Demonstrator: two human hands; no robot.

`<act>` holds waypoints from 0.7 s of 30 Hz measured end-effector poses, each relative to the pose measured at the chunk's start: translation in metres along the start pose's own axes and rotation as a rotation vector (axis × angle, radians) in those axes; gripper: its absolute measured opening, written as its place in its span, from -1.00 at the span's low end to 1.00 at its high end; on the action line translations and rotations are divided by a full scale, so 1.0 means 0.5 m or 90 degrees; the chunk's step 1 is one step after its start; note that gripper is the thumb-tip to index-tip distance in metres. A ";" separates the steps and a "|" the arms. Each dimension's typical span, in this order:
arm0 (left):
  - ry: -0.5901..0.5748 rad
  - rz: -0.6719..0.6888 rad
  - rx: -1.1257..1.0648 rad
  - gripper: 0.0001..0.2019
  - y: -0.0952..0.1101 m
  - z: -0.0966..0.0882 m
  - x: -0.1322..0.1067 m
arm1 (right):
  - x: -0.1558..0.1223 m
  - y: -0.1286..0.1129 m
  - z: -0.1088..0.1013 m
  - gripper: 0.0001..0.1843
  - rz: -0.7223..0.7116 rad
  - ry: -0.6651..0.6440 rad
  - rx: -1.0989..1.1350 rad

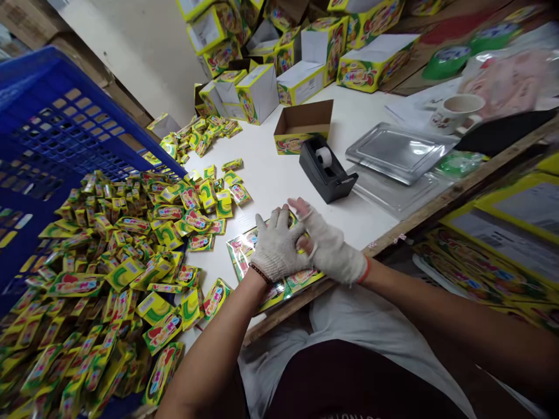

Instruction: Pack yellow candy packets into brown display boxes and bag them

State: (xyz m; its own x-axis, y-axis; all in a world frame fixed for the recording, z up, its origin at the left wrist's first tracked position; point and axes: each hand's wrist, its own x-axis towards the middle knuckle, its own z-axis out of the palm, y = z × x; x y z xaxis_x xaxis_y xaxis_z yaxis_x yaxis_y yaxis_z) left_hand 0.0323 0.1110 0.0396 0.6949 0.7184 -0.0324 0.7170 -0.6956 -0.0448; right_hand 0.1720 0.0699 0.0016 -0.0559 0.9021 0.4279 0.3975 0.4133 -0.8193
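Observation:
My left hand (277, 247), in a white knit glove, lies flat with its fingers spread on a shallow tray (239, 251) filled with small yellow-green crayon packs, by the table's front edge. The tray's top looks shiny, like clear plastic. Right beside it, my right hand (327, 244) presses on the tray's right part; its glove leaves the fingertips bare, and the fingers are stretched out. The two hands touch or overlap at the thumbs. Much of the tray is hidden under them. Loose crayon packs (216, 297) lie just left of the tray.
A blue crate (87, 110), tipped toward the table, spills a large heap of crayon packs (117, 256). Beyond my hands stand a black tape dispenser (325, 169), an open carton (297, 145), clear plastic trays (399, 151) and a mug (456, 110). Stacked yellow boxes (257, 93) stand behind.

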 end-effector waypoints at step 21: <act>-0.012 0.000 -0.086 -0.15 0.008 -0.007 0.004 | 0.118 0.105 -0.287 -0.75 0.328 0.120 -0.213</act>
State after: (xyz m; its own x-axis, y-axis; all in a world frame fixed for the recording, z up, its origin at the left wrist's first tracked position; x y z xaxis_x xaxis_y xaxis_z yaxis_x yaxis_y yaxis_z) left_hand 0.0369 0.1096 0.0426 0.6945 0.7177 -0.0506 0.7189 -0.6894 0.0895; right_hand 0.3209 0.1269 0.0386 0.3682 0.9248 0.0958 0.5961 -0.1557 -0.7877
